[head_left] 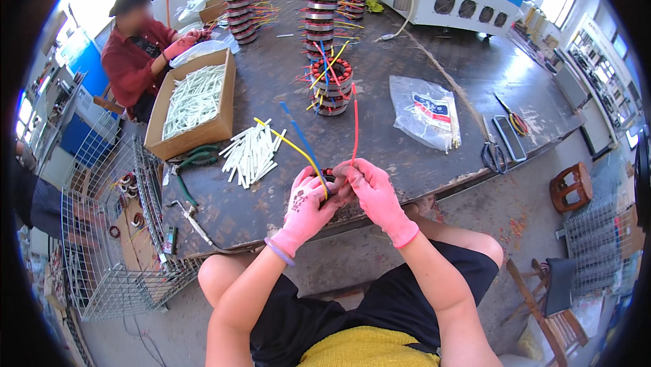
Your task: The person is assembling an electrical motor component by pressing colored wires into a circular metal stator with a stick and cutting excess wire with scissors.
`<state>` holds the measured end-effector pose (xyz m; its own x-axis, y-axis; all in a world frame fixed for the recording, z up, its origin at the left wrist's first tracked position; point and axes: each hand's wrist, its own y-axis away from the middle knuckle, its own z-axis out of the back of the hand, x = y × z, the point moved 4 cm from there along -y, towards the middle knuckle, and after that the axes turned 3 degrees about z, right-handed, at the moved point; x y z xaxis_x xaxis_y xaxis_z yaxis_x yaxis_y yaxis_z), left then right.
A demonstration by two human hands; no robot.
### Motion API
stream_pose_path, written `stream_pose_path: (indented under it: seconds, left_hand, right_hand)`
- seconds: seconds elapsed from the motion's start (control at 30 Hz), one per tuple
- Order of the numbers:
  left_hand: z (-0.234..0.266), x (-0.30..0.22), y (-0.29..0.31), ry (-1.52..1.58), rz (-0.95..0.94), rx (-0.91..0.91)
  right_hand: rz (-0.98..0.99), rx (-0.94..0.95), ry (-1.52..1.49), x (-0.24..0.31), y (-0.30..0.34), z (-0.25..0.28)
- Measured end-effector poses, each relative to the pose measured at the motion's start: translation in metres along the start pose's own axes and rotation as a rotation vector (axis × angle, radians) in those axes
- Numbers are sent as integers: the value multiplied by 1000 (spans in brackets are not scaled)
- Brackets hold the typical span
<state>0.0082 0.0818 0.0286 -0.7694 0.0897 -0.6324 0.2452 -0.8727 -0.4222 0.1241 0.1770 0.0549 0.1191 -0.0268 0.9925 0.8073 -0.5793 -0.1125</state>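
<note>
Both my hands wear pink gloves and meet at the table's front edge. Between them is a motor stator (329,174), mostly hidden by the fingers. My left hand (306,208) is closed round its left side, beside a yellow wire (293,145) and a blue wire (302,138) that stick up. My right hand (374,192) pinches near the base of an upright red wire (356,126). Ahead of my hands stands a short stack of stators (332,86) with coloured leads. To the left lies a loose pile of white sleeves (249,155).
A cardboard box (232,89) holds many white sleeves. Green-handled pliers (184,187), a plastic bag (424,113), scissors (494,157) and a phone (508,138) lie on the table (380,62). Taller stator stacks (321,14) stand behind. A co-worker (135,55) sits far left; a wire cart (102,245) stands nearer.
</note>
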Motion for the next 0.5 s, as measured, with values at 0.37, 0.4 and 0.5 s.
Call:
stream_pose_path:
  seconds: [0.37,0.4,0.5]
  left_hand:
    - [11,4,7,-17,123,-2]
    - [7,6,1,-10,89,35]
    - [-6,2,0,30,54,75]
  right_hand:
    - [837,345,1479,186,66,-86]
    - [865,353,1494,191,67,-90]
    - [854,370,1498,194,75,-89]
